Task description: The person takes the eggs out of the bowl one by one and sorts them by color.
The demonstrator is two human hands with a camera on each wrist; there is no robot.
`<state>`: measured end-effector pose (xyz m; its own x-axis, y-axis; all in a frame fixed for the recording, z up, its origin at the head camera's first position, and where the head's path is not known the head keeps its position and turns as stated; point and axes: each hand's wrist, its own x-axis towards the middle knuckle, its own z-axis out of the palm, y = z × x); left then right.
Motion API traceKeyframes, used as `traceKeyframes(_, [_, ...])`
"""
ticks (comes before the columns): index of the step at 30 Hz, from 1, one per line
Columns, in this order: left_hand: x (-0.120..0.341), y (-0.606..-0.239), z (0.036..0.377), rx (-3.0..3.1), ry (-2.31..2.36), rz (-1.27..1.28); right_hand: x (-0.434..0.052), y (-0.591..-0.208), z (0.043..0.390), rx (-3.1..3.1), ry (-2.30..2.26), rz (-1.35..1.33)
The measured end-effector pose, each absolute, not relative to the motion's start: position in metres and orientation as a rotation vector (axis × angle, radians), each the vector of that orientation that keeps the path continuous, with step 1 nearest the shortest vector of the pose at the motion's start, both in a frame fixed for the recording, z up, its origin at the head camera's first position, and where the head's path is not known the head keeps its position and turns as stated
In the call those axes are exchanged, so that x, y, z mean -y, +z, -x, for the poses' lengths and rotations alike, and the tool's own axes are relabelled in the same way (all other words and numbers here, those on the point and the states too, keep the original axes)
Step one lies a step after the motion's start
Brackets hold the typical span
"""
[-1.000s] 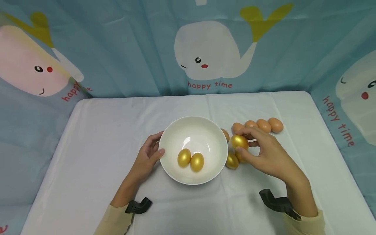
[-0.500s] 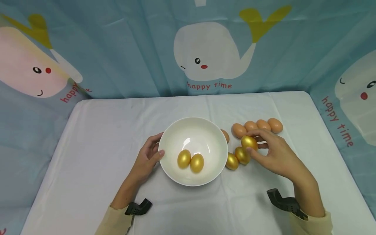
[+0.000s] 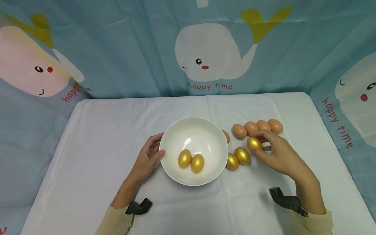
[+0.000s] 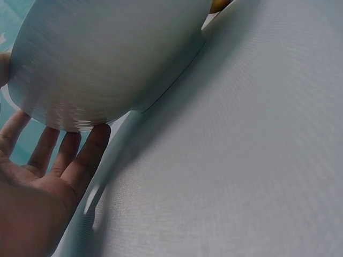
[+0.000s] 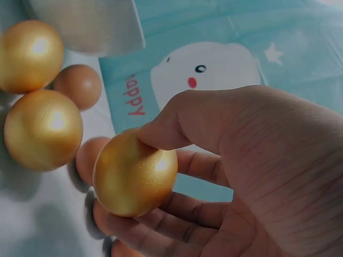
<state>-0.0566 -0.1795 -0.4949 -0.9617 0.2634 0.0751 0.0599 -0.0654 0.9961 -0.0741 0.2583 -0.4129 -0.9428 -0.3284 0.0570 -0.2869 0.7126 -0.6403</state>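
Observation:
A white bowl (image 3: 194, 130) stands mid-table with two golden eggs (image 3: 184, 159) inside, side by side. My left hand (image 3: 148, 158) holds its left side, thumb at the rim; in the left wrist view the fingertips (image 4: 99, 134) touch the bowl's outer wall. Between thumb and fingers, my right hand (image 3: 276, 155) pinches a golden egg (image 5: 134, 176). In the head view this held egg (image 3: 254, 144) is just in front of the row of brown eggs. Two more golden eggs (image 3: 242, 156) lie between it and the bowl's right side.
Several brown eggs (image 3: 239, 131) line the back right of the white-clothed table (image 3: 111, 130). Another brown egg (image 3: 226, 135) is partly hidden behind the bowl's right rim. A blue curtain (image 3: 141, 49) with whale prints surrounds the table's back and sides.
My right hand has moved right with the golden egg, away from the bowl, uncovering the golden eggs beside it and more of the brown ones. The left hand and bowl have stayed put.

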Motion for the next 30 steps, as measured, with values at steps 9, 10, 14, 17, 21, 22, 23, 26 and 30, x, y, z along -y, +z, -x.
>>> traceKeyframes(9, [0.18,-0.495,0.056,-2.035,2.177,-0.36,-0.26,-0.418,0.078,-2.8,-0.963,0.433])
traceKeyframes(10, [0.18,-0.495,0.056,-2.033,2.178,-0.362,-0.261,-0.419,0.078,-2.797,-0.955,0.424])
traceKeyframes(14, [0.18,-0.495,0.057,-2.031,2.18,-0.372,-0.261,-0.422,0.078,-2.793,-0.934,0.414])
traceKeyframes(17, [0.18,-0.496,0.056,-2.038,2.18,-0.376,-0.262,-0.423,0.079,-2.785,-0.928,0.415])
traceKeyframes(21, [0.179,-0.495,0.056,-2.044,2.18,-0.37,-0.261,-0.424,0.08,-2.762,-0.925,0.415])
traceKeyframes(22, [0.179,-0.494,0.056,-2.044,2.18,-0.368,-0.261,-0.424,0.08,-2.757,-0.923,0.412])
traceKeyframes(23, [0.179,-0.494,0.056,-2.044,2.181,-0.368,-0.261,-0.424,0.08,-2.752,-0.921,0.407])
traceKeyframes(26, [0.179,-0.494,0.056,-2.046,2.181,-0.365,-0.261,-0.425,0.08,-2.74,-0.917,0.391])
traceKeyframes(30, [0.179,-0.495,0.056,-2.055,2.173,-0.363,-0.261,-0.426,0.079,-2.73,-0.906,0.374])
